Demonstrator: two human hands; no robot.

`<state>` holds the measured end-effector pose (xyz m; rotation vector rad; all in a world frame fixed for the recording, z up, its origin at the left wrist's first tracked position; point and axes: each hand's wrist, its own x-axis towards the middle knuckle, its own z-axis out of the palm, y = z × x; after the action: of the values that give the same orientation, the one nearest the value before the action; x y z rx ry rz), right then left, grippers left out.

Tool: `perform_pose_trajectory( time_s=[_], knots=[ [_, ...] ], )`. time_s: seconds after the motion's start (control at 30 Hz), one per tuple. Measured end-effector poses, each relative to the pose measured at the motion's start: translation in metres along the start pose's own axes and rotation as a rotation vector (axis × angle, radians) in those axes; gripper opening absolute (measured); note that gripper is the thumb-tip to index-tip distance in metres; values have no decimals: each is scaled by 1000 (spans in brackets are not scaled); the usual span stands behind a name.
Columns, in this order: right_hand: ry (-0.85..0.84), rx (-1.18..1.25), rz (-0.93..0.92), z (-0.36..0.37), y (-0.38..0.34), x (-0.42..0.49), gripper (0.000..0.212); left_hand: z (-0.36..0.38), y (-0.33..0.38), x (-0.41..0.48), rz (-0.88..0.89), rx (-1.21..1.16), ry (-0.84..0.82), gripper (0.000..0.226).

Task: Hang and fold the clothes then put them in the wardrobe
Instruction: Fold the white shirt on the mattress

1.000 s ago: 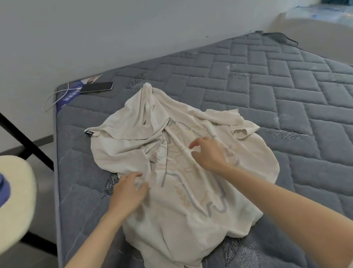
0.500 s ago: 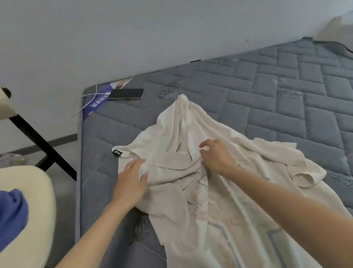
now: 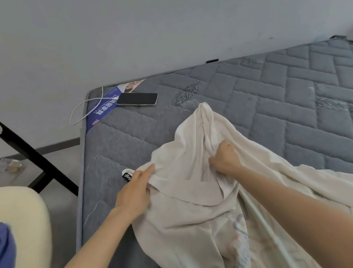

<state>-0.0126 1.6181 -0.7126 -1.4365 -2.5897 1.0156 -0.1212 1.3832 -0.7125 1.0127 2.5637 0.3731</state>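
Gripping the shirt (image 3: 186,225), both hands are working near the frame's centre. The left hand (image 3: 134,194) is pinching its left edge, and the right hand (image 3: 224,158) is clutching a bunched fold, fingers (image 3: 226,149) curled tight on cloth. The shirt is lying crumpled on the bed (image 3: 281,97), spreading from centre to lower right. Folding it well is probably calling for flattening first: drawing the two grips apart evenly, then smoothing out the raised ridge pointing toward the phone (image 3: 137,98).
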Motion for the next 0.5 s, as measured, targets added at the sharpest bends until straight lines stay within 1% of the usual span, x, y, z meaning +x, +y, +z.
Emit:
perform_pose_trajectory(
  time_s=[0.07, 0.1, 0.13, 0.23, 0.3, 0.4, 0.47, 0.5],
  knots=[
    [-14, -5, -4, -4, 2, 12, 29, -4, -7, 7, 15, 65, 2, 49],
    [-23, 41, 6, -6, 2, 17, 21, -7, -11, 11, 14, 76, 8, 42],
    [-27, 144, 28, -8, 1, 21, 17, -10, -15, 14, 11, 63, 14, 35],
    [1, 529, 98, -13, -9, 30, 35, -20, -27, 22, -14, -36, 64, 23],
    [34, 696, 103, -16, -22, 36, 36, -27, -38, 25, -69, -71, 124, 22],
    [37, 914, 100, -24, -46, 47, 24, -39, -56, 29, -231, -139, 221, 19],
    [-10, 1048, 102, -30, -63, 55, 11, -48, -67, 30, -403, -232, 256, 19],
    [-32, 1123, 104, -32, -71, 60, 8, -52, -72, 30, -497, -297, 249, 20]
  ],
)
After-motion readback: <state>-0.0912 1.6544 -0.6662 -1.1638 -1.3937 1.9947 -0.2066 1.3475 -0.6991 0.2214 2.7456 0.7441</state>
